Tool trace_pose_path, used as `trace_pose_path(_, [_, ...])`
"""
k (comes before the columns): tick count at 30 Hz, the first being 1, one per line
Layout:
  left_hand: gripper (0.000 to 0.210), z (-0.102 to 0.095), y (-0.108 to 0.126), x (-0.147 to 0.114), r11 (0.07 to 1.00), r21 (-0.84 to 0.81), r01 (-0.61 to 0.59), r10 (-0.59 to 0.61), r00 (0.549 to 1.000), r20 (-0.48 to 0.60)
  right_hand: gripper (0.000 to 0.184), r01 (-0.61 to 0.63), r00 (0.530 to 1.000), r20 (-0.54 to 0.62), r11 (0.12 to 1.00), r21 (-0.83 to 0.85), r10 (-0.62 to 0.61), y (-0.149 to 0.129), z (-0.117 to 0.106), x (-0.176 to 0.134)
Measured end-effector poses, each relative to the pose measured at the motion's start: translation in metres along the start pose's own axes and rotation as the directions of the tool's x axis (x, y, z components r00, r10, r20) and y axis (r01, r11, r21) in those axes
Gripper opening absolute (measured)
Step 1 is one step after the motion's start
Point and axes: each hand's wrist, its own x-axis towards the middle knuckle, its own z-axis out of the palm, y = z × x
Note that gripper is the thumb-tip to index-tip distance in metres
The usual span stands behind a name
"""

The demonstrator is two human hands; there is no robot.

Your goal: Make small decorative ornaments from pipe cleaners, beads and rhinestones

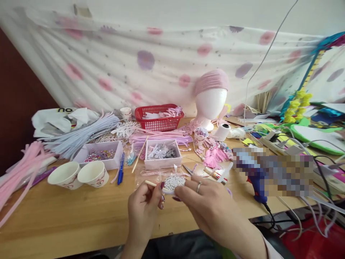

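My left hand (145, 203) is closed round a thin wooden stick (150, 183), whose tip pokes out past the thumb. From the stick a pale lilac strip (169, 192), which looks like a pipe cleaner, runs across to my right hand (206, 201). The fingers of that hand are closed on the strip's end and hide part of it. Right behind the fingers lies a heap of white pearl beads (174, 182) on clear plastic. Scissors (188, 169) lie beyond my right hand, and a white box of small white pieces (163, 163) stands behind the beads.
Two paper cups (93, 174), a blue pen (120, 172) and a bead box (115, 162) are at left. Pipe cleaners (81, 135) and a red basket (159, 126) stand behind. A foam head (211, 102), a blue glue gun (258, 185) and cables (293, 216) are at right.
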Motion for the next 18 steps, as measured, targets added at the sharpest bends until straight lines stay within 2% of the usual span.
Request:
trace_pose_path(3, [0.04,-0.003,0.009,-0.005,0.972,-0.179,0.155,-0.132,0.982,0.134,0.025,-0.056,0.998,0.008,0.998,0.005,0.056,0.013,-0.007,0.003])
trace_pose_path(7, [0.044,-0.009,0.019,-0.006,0.87,-0.33,0.366,-0.279,0.918,0.283,0.027,-0.081,0.995,0.069,0.991,0.103,0.075,0.031,-0.007,0.005])
trace_pose_path(10, [0.045,-0.013,0.021,-0.004,0.788,-0.409,0.459,-0.305,0.87,0.388,0.024,-0.106,0.993,0.061,0.981,0.161,0.098,0.039,0.001,0.005])
trace_pose_path(13, [0.043,-0.013,0.021,-0.002,0.723,-0.469,0.508,-0.275,0.833,0.48,0.026,-0.164,0.984,0.096,0.966,0.197,0.148,0.041,0.008,0.005])
trace_pose_path(15, [0.041,-0.01,0.022,-0.002,0.701,-0.515,0.494,-0.248,0.845,0.474,0.025,-0.222,0.969,0.156,0.956,0.192,0.194,0.04,0.011,0.006])
trace_pose_path(18, [0.037,-0.003,0.022,-0.001,0.699,-0.588,0.407,-0.223,0.905,0.361,0.022,-0.293,0.928,0.278,0.946,0.137,0.247,0.033,0.012,0.008])
